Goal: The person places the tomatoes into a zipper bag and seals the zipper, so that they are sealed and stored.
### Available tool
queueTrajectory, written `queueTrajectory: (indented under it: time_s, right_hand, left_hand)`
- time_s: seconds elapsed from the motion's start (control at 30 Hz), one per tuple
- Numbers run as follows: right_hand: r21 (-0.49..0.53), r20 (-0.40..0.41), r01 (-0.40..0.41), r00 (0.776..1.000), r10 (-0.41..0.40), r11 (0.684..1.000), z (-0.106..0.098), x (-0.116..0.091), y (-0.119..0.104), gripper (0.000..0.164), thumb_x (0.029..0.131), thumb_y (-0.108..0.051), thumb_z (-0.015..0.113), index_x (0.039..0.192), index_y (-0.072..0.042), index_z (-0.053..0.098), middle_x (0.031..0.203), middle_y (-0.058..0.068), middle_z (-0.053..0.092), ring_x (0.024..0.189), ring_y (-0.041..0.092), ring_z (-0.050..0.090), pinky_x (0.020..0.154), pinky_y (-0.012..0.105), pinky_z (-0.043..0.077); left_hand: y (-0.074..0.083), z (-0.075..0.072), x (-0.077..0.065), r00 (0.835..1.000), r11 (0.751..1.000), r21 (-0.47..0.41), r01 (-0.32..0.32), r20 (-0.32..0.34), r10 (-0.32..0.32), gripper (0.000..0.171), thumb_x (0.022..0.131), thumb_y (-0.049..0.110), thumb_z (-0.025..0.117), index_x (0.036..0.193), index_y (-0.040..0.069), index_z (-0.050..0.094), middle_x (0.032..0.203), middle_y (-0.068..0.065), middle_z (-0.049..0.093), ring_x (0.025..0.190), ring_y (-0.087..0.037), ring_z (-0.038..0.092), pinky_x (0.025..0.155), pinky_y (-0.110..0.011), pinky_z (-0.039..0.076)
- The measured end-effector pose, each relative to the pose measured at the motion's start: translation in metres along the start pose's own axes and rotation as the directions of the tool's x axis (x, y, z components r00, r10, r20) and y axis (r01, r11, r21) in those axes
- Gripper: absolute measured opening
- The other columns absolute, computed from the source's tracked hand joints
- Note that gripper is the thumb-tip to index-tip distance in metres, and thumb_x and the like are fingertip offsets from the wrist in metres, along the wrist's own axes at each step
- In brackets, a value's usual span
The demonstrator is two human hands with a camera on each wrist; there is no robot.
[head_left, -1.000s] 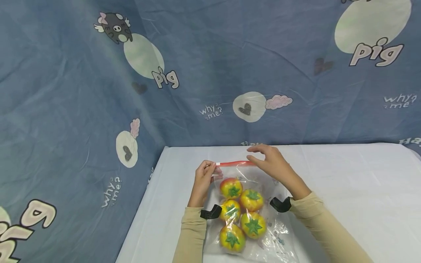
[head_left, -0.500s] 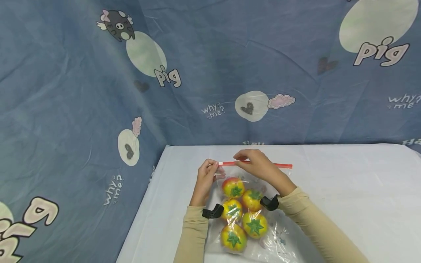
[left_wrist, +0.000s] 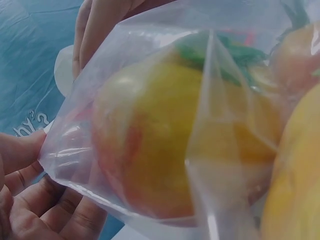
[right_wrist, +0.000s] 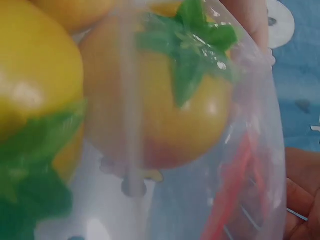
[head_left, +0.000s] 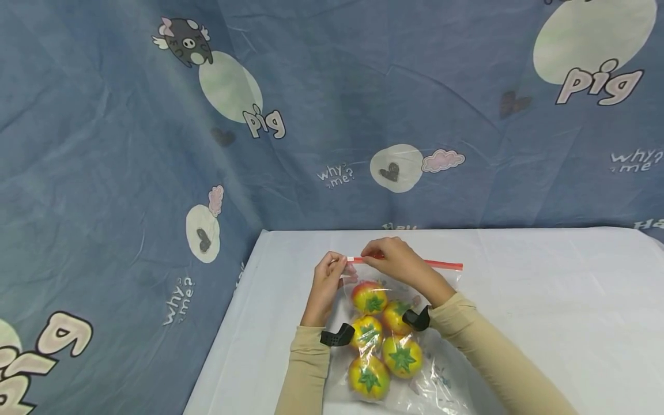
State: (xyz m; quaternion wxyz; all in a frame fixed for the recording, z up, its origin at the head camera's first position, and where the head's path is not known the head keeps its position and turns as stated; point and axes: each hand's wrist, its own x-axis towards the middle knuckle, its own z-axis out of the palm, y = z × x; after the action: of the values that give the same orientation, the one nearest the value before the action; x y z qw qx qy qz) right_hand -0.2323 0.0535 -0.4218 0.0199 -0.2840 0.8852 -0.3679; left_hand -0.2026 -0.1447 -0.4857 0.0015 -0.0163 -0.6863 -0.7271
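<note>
A clear plastic zip bag (head_left: 438,374) stands with its red zip strip (head_left: 443,265) along the top. Several yellow-red fruits (head_left: 369,377) with green star-shaped leafy tops show through its film. My left hand (head_left: 325,282) pinches the bag's upper left corner, beside a small white slider (head_left: 350,259). Just right of the slider, my right hand (head_left: 396,265) pinches the red strip with thumb and fingers, hiding part of it. A large fruit (left_wrist: 145,145) behind the film fills the left wrist view, with the left hand's fingers at the corner.
The bag is on a white-covered table (head_left: 560,311). Blue printed cloth (head_left: 311,115) hangs behind the table and along its left side. Black wrist mounts (head_left: 337,335) sit at both wrists, in front of the bag.
My right hand has come down from above the strip, moving left along it, and now pinches it close to the slider. My left hand has stayed at the corner.
</note>
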Motion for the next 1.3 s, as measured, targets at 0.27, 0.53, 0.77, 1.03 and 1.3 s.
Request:
queueTrajectory:
  time_s: [0.27,0.53,0.77,1.03,1.3]
  right_hand:
    - [0.000,0.005,-0.007,1.000,0.007,1.000,0.008,0.004,-0.005,0.013,0.098,-0.018,0.071,0.102,-0.009,0.080,0.096,0.004,0.079,0.082,0.014,0.071,0.075,0.034,0.062]
    - [-0.009,-0.007,-0.014,1.000,0.014,1.000,0.012,0.008,-0.007,0.014,0.098,-0.017,0.071,0.104,-0.008,0.080,0.095,0.005,0.079,0.081,0.014,0.070,0.075,0.035,0.062]
    - [0.001,-0.017,-0.013,1.000,0.013,1.000,0.013,0.008,-0.012,0.016,0.095,-0.012,0.069,0.106,-0.008,0.079,0.099,0.007,0.079,0.086,0.019,0.072,0.080,0.038,0.064]
    - [-0.006,-0.037,-0.008,0.999,0.008,1.000,0.017,0.011,-0.016,0.013,0.098,-0.017,0.070,0.102,-0.009,0.079,0.094,0.005,0.079,0.082,0.015,0.071,0.076,0.034,0.063]
    - [-0.003,-0.053,-0.028,0.998,0.028,1.000,0.018,0.011,-0.017,0.010,0.097,-0.018,0.073,0.097,-0.010,0.078,0.091,0.004,0.079,0.080,0.015,0.071,0.076,0.035,0.063]
  left_hand:
    - [-0.001,0.000,0.000,1.000,1.000,-0.008,-0.011,0.029,0.011,0.020,0.109,0.021,0.054,0.106,0.001,0.056,0.082,0.004,0.070,0.076,-0.011,0.071,0.073,-0.025,0.065]
    - [-0.001,0.001,0.000,1.000,1.000,0.003,-0.005,0.030,0.005,0.023,0.109,0.023,0.054,0.106,0.001,0.056,0.082,0.005,0.069,0.079,-0.011,0.071,0.072,-0.025,0.064]
    - [-0.002,0.002,0.000,0.999,1.000,-0.008,-0.014,0.051,0.015,0.019,0.109,0.021,0.053,0.107,0.002,0.056,0.087,-0.001,0.072,0.081,-0.010,0.070,0.073,-0.025,0.065]
    - [-0.002,0.004,0.000,0.998,1.000,0.008,-0.026,0.057,0.025,0.021,0.109,0.023,0.054,0.107,0.003,0.057,0.100,-0.019,0.073,0.082,-0.010,0.069,0.073,-0.025,0.065]
    - [-0.002,0.005,0.001,0.999,1.000,0.001,-0.021,0.049,0.021,0.017,0.109,0.019,0.053,0.106,0.003,0.057,0.097,-0.016,0.073,0.082,-0.013,0.069,0.072,-0.026,0.065]
